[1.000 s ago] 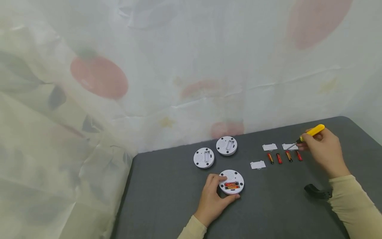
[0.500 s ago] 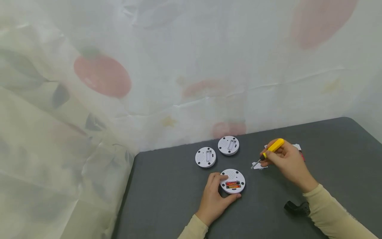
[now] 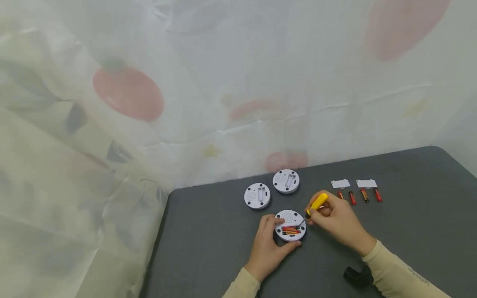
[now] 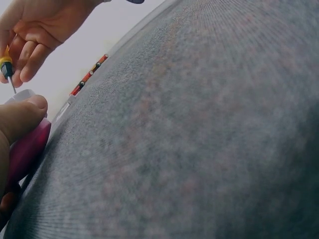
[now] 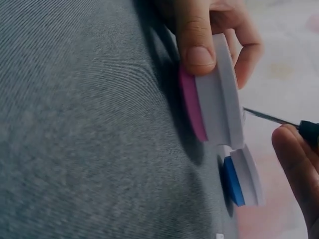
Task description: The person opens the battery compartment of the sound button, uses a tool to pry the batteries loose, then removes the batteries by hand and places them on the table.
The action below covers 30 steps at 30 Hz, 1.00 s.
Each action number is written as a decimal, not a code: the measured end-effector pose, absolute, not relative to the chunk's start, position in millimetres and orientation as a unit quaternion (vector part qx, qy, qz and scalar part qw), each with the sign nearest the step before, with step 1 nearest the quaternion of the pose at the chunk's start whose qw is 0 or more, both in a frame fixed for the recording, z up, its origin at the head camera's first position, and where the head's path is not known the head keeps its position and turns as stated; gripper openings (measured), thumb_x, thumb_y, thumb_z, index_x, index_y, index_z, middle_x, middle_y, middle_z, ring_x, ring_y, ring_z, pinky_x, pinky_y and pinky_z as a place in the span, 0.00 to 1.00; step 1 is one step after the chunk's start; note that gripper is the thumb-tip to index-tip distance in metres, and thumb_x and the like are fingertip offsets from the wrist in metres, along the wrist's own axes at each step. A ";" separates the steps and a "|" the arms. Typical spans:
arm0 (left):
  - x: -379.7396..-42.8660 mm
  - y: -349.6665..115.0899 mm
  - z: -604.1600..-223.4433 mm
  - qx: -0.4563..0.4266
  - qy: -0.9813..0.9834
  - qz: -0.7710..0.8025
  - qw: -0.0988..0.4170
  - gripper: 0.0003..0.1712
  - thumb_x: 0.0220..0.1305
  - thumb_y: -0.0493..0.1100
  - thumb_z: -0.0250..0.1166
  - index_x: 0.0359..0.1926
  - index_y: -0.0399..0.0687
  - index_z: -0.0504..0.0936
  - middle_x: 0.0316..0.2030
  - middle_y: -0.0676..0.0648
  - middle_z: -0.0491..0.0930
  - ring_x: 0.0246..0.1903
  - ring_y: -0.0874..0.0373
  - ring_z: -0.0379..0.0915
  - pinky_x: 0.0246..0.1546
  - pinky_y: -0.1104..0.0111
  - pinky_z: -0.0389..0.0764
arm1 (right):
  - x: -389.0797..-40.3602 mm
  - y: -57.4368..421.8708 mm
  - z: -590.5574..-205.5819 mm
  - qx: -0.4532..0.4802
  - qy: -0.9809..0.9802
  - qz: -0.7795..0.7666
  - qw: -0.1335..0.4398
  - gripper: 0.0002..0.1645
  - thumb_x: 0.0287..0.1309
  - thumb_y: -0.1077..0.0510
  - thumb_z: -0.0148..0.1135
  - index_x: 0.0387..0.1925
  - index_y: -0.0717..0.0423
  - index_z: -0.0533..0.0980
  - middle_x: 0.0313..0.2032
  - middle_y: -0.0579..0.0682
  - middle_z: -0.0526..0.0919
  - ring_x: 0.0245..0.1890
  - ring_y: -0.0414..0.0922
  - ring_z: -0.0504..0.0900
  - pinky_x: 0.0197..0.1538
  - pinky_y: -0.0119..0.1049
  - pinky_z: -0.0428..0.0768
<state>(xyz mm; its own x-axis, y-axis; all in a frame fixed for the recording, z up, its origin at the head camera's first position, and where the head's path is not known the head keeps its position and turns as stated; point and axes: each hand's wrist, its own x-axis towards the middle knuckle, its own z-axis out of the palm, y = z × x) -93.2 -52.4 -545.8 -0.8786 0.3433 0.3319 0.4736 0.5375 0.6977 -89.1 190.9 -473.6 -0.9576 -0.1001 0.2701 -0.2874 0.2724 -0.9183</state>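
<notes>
My left hand grips a round white device by its rim, thumb on the near side. Its underside faces up, with black feet, a hole grille and an uncovered compartment holding red-and-black batteries. My right hand holds a screwdriver by its yellow handle. The metal shaft slants down to the right end of the battery compartment; whether its tip touches a battery is unclear. In the right wrist view, a pink part shows on the device's lower side.
Two similar devices lie behind, their compartments without batteries. White covers lie at the back right, with several loose batteries before them. A black curved item is by my right sleeve. A printed curtain hangs behind the grey table.
My right hand has carried the screwdriver left from above the loose batteries to the held device. It now hides a third white cover. My left hand keeps its grip.
</notes>
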 end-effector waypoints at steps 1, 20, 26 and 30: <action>-93.3 -52.3 -546.0 -0.233 -0.874 -0.420 0.079 0.39 0.53 0.57 0.88 0.61 0.55 0.79 0.59 0.54 0.73 0.58 0.59 0.77 0.62 0.60 0.81 | -89.0 190.3 -474.4 0.121 -0.794 0.590 0.080 0.11 0.69 0.71 0.68 0.48 0.60 0.78 0.40 0.57 0.90 0.31 0.47 0.92 0.38 0.36 0.89; -93.0 -53.5 -548.1 -0.228 -0.874 -0.418 0.096 0.34 0.52 0.54 0.89 0.53 0.53 0.80 0.59 0.52 0.75 0.58 0.57 0.76 0.61 0.59 0.81 | -92.3 187.6 -493.6 0.021 -0.676 0.736 0.013 0.18 0.77 0.70 0.61 0.56 0.80 0.65 0.46 0.77 0.86 0.37 0.59 0.93 0.42 0.50 0.90; -93.3 -53.3 -547.7 -0.231 -0.873 -0.417 0.100 0.34 0.52 0.54 0.90 0.52 0.53 0.80 0.59 0.52 0.76 0.58 0.57 0.76 0.61 0.59 0.81 | -94.2 187.4 -498.2 -0.028 -0.636 0.771 -0.007 0.18 0.78 0.69 0.58 0.57 0.78 0.62 0.49 0.77 0.85 0.38 0.57 0.94 0.45 0.52 0.90; -94.2 -52.6 -546.6 -0.233 -0.873 -0.415 0.101 0.34 0.52 0.54 0.89 0.52 0.53 0.79 0.59 0.52 0.76 0.58 0.57 0.76 0.61 0.59 0.81 | -95.3 189.6 -498.7 -0.034 -0.612 0.790 -0.016 0.17 0.81 0.67 0.56 0.57 0.78 0.62 0.50 0.75 0.84 0.39 0.56 0.93 0.47 0.52 0.90</action>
